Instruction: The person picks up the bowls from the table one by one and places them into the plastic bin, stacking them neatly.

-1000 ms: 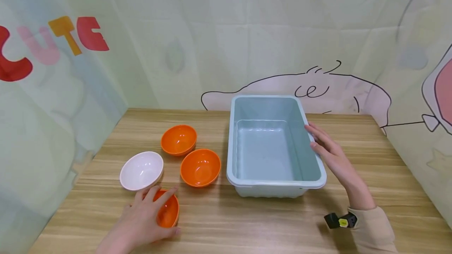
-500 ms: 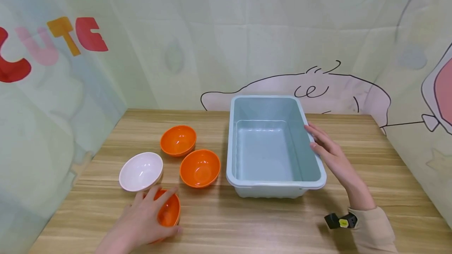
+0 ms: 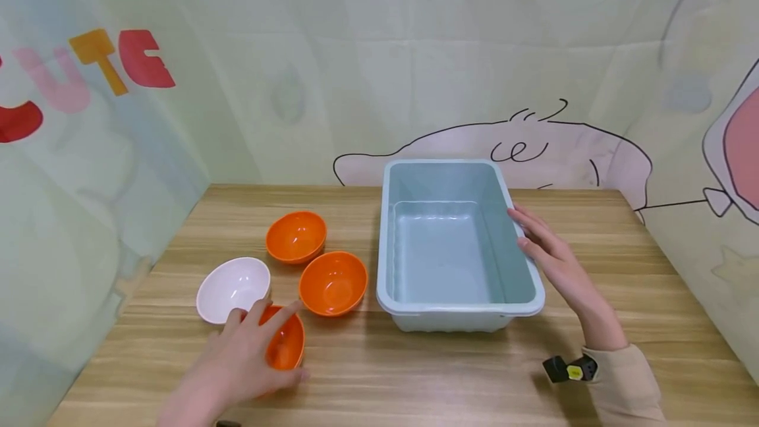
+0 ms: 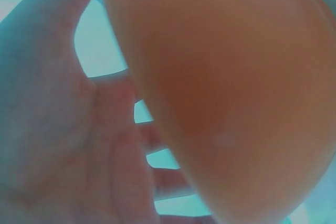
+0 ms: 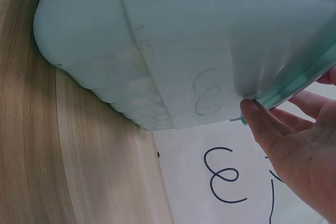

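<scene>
My left hand (image 3: 237, 361) spans the nearest orange bowl (image 3: 287, 346) at the lower left, gripping it between thumb and fingers. In the left wrist view the outside of this orange bowl (image 4: 226, 87) fills most of the picture, with the fingers reaching behind its edge. A white bowl (image 3: 231, 292) lies just beyond the fingers and overlaps them in the head view. On the right, my right hand (image 3: 554, 262) holds the side rim of a light blue plastic tub (image 3: 459, 309). The right wrist view shows its thumb (image 5: 254, 116) under the rim of the tub (image 5: 173, 24).
Two more orange bowls stand between the white bowl and the tub, one farther back (image 3: 296, 237) and one nearer (image 3: 333, 284). All rest on a wood-grain table (image 3: 415, 374). A printed cloth backdrop (image 3: 356, 97) rises behind the table's back edge.
The gripped orange bowl and my left hand have moved slightly away from me, up in the head view. The whole head view has shifted a little. My right hand stays on the tub.
</scene>
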### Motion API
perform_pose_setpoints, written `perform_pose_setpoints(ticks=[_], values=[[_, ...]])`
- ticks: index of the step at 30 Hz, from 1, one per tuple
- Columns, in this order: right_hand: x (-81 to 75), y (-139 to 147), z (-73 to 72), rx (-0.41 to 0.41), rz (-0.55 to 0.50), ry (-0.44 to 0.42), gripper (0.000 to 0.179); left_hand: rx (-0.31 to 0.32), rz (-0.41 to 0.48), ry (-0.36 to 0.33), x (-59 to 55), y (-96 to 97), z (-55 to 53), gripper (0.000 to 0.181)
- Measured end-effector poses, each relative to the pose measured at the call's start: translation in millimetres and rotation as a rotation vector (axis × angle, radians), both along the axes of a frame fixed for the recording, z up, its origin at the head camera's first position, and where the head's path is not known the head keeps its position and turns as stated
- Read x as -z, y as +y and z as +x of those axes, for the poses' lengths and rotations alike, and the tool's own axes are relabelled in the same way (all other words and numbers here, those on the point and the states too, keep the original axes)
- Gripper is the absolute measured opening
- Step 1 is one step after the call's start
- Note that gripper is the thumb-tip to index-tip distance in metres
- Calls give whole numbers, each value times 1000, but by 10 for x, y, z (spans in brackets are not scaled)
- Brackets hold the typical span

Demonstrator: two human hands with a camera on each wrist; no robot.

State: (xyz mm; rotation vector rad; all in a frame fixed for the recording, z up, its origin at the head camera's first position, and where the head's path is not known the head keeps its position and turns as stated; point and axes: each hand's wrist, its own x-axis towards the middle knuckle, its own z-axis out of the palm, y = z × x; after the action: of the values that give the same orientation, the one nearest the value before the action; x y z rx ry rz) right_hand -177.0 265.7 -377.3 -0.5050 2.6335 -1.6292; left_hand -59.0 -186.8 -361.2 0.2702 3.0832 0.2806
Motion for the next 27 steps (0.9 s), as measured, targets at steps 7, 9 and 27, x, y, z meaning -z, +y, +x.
perform_pose_setpoints(ticks=[7,9,27], values=[[12,3,-8,-3,5,-4,48,5,-28,18,-94,61,-21,86],[14,6,-10,-3,5,-3,48,5,-34,16,-117,81,-29,86],[2,12,-22,-6,7,-5,48,55,-31,85,-324,204,-105,86]])
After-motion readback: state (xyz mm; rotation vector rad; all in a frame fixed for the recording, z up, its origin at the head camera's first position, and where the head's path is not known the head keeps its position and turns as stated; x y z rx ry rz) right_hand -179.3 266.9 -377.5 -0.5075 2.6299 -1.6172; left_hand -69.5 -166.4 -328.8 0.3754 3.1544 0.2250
